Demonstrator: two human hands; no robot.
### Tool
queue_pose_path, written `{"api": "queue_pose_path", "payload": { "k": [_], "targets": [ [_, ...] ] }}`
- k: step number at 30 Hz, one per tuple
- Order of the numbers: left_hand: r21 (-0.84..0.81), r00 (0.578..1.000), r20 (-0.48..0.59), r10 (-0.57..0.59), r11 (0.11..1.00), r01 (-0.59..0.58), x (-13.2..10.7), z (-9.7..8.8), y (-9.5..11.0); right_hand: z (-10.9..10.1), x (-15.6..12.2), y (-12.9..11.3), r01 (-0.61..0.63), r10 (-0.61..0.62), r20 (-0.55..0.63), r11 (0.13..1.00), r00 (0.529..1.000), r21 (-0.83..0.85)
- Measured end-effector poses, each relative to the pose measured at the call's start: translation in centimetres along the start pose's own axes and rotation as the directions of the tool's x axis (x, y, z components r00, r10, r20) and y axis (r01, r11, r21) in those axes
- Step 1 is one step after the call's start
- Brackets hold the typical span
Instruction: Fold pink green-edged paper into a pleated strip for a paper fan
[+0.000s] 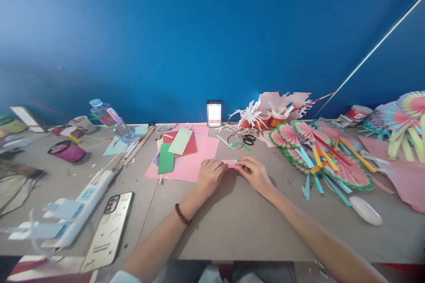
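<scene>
Between my two hands a narrow folded strip of pink paper (229, 162) lies low over the grey table, with a bit of green at its right end. My left hand (211, 176) is closed over the strip's left part, hiding it. At the other end, my right hand (254, 174) pinches the strip between thumb and fingers. Just left of my left hand spreads a large pink sheet (208, 148). On it lie a red sheet (190, 147), a pale green card (181, 140) and a dark green card (165, 159).
Scissors (249, 139) and a tape roll (234, 140) lie beyond my hands. Pleated paper fans (352, 172) and a white mouse (366, 210) are on the right. Leftward are a power strip (88, 199), a phone (109, 230) and a tilted bottle (111, 119). A lit screen (214, 114) stands against the wall.
</scene>
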State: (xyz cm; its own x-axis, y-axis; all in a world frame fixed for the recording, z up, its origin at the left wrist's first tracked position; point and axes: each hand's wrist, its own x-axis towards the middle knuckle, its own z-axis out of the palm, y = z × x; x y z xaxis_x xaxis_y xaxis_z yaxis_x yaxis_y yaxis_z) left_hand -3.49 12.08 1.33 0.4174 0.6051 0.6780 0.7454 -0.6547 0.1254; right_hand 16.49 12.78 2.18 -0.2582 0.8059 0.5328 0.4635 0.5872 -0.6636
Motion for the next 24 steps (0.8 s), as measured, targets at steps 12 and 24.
{"api": "queue_pose_path", "payload": {
  "k": [12, 24],
  "targets": [
    [-0.033, 1.0, 0.0, -0.018, 0.999, 0.018, 0.2, -0.3, 0.3, -0.2, 0.0, 0.0, 0.046, -0.046, -0.017, 0.999, 0.999, 0.0],
    [-0.09, 0.999, 0.033, -0.024, 0.996, 0.027, 0.1, -0.2, 1.2, 0.0, -0.4, -0.3, 0.092, -0.092, -0.01, 0.996, 0.996, -0.014]
  ]
}}
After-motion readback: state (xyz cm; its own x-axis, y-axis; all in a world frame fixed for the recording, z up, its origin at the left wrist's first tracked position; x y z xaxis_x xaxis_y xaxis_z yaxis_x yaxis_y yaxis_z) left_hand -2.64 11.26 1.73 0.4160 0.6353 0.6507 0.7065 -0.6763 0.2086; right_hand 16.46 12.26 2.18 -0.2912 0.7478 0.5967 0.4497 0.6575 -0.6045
